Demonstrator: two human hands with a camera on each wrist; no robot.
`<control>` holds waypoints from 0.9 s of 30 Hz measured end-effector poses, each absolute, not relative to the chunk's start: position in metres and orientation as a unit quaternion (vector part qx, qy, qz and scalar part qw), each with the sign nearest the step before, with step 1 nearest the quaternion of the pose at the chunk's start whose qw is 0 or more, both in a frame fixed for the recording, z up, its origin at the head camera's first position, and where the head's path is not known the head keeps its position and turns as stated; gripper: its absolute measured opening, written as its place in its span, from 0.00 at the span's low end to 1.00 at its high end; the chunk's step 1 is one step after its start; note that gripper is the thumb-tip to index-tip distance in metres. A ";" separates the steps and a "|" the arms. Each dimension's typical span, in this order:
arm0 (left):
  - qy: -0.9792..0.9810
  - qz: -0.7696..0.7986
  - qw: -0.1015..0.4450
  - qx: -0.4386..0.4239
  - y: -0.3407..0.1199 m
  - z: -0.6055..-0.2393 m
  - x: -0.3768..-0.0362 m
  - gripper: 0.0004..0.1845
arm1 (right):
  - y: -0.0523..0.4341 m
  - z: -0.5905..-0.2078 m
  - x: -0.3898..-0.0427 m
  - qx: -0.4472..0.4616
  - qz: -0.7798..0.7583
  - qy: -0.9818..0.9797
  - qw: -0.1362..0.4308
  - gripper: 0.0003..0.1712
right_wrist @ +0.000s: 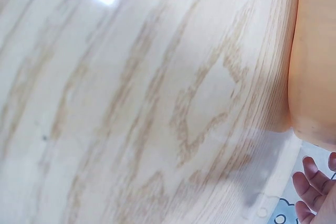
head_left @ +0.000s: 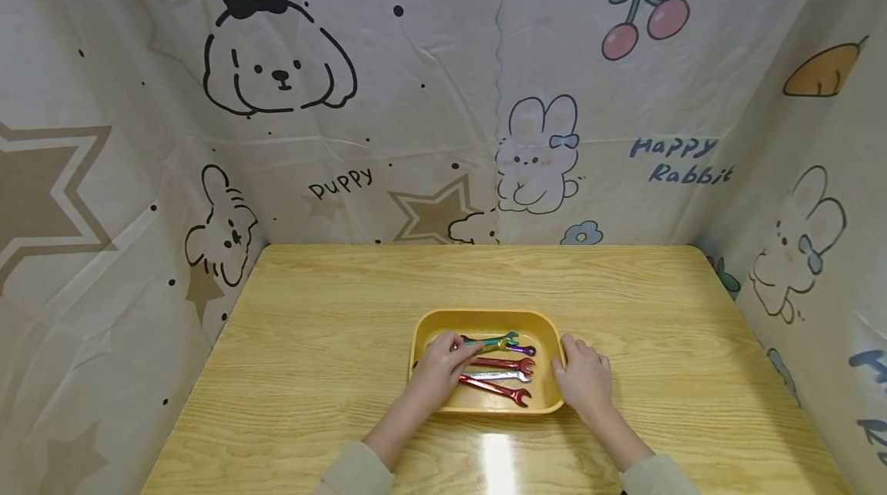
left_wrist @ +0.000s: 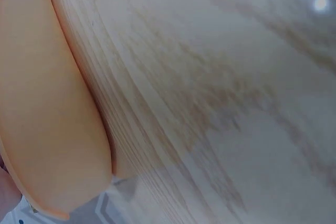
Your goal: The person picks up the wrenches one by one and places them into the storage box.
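A yellow tray (head_left: 485,409) on the table holds several small open-ended wrenches. My left hand (head_left: 436,368) reaches in over its left side, fingertips right at a gold wrench (head_left: 493,346); the hand hides the wrenches' left ends, and I cannot tell if it pinches one. Near the gold one lie a teal wrench (head_left: 510,339) and a purple wrench (head_left: 524,350). Below them are a red wrench (head_left: 509,363), a silver wrench (head_left: 506,376) and another red wrench (head_left: 500,389). My right hand (head_left: 585,376) holds the tray's right rim, thumb at the inner edge.
The wood-grain table (head_left: 333,302) extends around the tray on all sides. A printed cloth (head_left: 430,118) with cartoon animals hangs behind the table and along both sides. In the left wrist view, the tray's outer wall (left_wrist: 52,98) stands close against the tabletop.
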State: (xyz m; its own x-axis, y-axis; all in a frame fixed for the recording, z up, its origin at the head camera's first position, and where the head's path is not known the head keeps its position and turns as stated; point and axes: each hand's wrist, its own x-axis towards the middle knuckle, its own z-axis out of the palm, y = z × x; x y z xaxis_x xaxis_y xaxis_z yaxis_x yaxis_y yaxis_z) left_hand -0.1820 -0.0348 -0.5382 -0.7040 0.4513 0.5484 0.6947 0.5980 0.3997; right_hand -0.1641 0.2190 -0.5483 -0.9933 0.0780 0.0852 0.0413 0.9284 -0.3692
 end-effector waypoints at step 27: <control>-0.887 -0.234 0.100 -0.386 -0.026 -0.539 -0.181 0.12 | 0.218 -0.548 -0.164 -0.029 0.193 -0.979 0.057 0.18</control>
State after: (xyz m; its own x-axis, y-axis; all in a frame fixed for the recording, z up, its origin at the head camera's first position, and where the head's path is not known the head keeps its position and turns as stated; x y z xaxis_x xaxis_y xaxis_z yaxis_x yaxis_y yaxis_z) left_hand -0.1808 -0.0255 -0.5394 -0.6826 0.6374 0.3574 0.7308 0.5935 0.3373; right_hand -0.1635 0.2183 -0.5476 -0.9917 0.0790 0.1010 0.0346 0.9236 -0.3819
